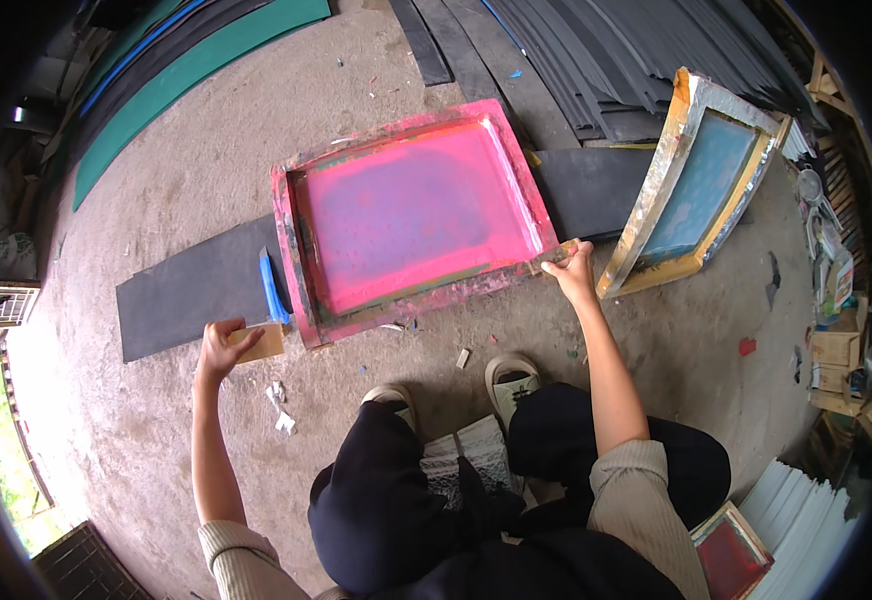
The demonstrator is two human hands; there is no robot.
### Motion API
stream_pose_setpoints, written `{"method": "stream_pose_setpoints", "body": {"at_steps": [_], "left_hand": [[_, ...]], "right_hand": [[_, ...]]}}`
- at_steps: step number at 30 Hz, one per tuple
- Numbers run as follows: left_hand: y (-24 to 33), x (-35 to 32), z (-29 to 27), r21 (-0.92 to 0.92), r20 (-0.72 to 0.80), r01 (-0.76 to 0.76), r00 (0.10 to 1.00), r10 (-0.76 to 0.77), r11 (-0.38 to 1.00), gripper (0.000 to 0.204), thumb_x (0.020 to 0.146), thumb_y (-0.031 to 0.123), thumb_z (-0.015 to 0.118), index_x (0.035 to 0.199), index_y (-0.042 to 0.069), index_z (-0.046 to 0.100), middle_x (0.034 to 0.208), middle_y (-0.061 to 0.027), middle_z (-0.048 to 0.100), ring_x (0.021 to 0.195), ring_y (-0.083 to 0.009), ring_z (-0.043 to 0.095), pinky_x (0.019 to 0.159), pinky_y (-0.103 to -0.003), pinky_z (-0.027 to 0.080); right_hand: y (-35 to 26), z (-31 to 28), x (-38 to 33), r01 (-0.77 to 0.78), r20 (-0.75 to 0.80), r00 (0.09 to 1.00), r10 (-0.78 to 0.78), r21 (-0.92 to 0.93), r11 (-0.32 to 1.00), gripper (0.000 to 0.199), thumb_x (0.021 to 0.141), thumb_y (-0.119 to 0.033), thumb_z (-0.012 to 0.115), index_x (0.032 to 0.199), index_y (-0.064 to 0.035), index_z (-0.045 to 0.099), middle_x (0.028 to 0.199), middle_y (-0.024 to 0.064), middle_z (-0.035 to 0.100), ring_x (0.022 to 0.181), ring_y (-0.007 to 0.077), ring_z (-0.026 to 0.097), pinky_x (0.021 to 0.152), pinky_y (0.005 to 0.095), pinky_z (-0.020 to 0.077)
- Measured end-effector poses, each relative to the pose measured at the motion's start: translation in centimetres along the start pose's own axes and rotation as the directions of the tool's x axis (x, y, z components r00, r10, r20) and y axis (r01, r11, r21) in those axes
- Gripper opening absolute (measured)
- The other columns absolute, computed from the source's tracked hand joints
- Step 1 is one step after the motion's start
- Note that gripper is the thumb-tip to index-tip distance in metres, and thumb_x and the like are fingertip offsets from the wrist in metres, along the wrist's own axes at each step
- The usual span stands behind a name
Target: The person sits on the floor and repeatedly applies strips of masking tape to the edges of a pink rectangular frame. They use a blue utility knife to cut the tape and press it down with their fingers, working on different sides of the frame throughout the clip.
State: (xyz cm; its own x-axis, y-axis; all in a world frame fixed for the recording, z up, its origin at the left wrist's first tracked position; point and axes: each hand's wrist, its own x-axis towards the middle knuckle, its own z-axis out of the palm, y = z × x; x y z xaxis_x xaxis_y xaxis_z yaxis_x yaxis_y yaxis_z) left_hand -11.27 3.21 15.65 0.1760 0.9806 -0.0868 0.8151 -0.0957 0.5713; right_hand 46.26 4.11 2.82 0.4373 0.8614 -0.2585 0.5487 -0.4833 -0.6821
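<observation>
Left hand (222, 347) fingers grip a wooden squeegee (261, 342); right hand (571, 268), arm outstretched, pinches the pink screen frame's (411, 215) corner.

pink-stained screen frame (411, 215) with a purple-tinted mesh, on a dark grey sheet (191, 290); blue squeegee (272, 287); yellow-framed screen (701, 180) with blue mesh; tan wooden block (261, 342).

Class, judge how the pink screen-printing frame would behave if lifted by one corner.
The pink frame probably stays stiff, since its rails look solid. Gripped only at a corner by the right hand, it may tilt. Its ink-smeared rim could be slippery.
</observation>
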Motion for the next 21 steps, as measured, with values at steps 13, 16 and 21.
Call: {"method": "stream_pose_setpoints", "body": {"at_steps": [13, 16, 21], "left_hand": [[-0.3, 0.4, -0.5, -0.052, 0.038, 0.067, 0.997, -0.065, 0.996, 0.049, 0.08, 0.038, 0.066, 0.067, -0.006, 0.051, 0.054, -0.0116, 0.042, 0.056, -0.0123, 0.036, 0.052, -0.034, 0.036], [-3.5, -0.6, -1.1, -0.177, 0.083, 0.217, 0.975, -0.205, 0.96, 0.052, 0.084, 0.045, 0.059, 0.069, -0.004, 0.053, 0.055, -0.0069, 0.039, 0.059, -0.0119, 0.036, 0.054, -0.031, 0.035], [-2.6, -0.3, 1.1, 0.001, 0.04, 0.17, 0.985, -0.17, 0.985, 0.051, 0.082, 0.048, 0.062, 0.081, -0.002, 0.066, 0.068, -0.018, 0.062, 0.068, -0.0271, 0.064, 0.065, -0.037, 0.047]], "right_hand": [[-4.4, 0.2, -1.0, -0.156, -0.02, 0.988, 0.156, -0.238, 0.959, 0.067, 0.072, -0.028, 0.076, 0.117, -0.0034, 0.033, 0.116, 0.0148, 0.059, 0.112, 0.0328, 0.055, 0.094, 0.0691, 0.0281], [-4.5, 0.4, 0.5, -0.179, 0.084, 0.969, 0.231, -0.4, 0.899, 0.085, 0.073, -0.034, 0.074, 0.13, 0.0037, 0.024, 0.133, 0.0201, 0.048, 0.123, 0.0372, 0.047, 0.096, 0.0708, 0.0268], [-1.6, -0.4, 2.4, -0.128, 0.01, 0.989, 0.147, -0.442, 0.888, 0.074, 0.071, -0.03, 0.078, 0.119, -0.001, 0.029, 0.118, 0.0221, 0.058, 0.115, 0.0416, 0.052, 0.092, 0.0725, 0.0283]]}}
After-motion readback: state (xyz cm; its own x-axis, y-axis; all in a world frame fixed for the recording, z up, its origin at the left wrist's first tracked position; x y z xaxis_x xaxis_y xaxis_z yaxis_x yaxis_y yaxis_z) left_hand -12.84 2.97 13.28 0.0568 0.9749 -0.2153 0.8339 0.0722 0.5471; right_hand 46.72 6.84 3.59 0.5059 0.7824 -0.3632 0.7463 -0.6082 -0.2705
